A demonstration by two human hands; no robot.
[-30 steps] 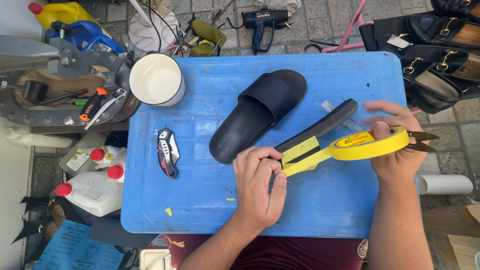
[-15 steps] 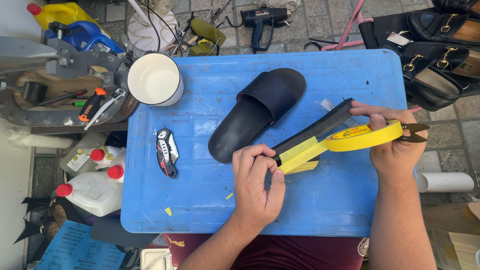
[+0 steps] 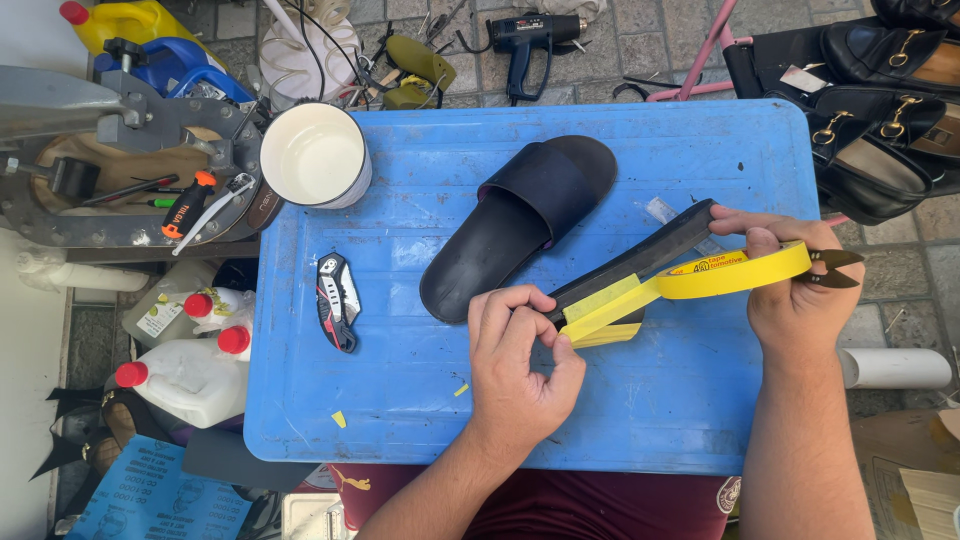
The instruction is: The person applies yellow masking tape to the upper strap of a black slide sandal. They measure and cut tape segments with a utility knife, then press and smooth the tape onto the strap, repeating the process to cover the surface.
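Tape work on the black sole strip [image 3: 640, 262] looks barely begun — only the end nearest the left hand [image 3: 520, 360] carries yellow masking tape, while the length running up and away toward the right hand [image 3: 795, 300] is bare black. The left hand's fingers are curled closed, pinching the taped end of the strip and pressing the tape down there. A loose yellow flap hangs just under those fingertips. The right hand is closed around the yellow tape roll [image 3: 735, 272], thumb over its rim, and a pair of small snips [image 3: 835, 268] pokes out past its far side; the tape runs taut from roll to strip. Just beyond the left hand lies a black slide sandal [image 3: 525, 225] on the blue table [image 3: 400, 400], untouched. A folding knife [image 3: 337, 300] sits off to the left hand's outer side — yellow scraps lie near it
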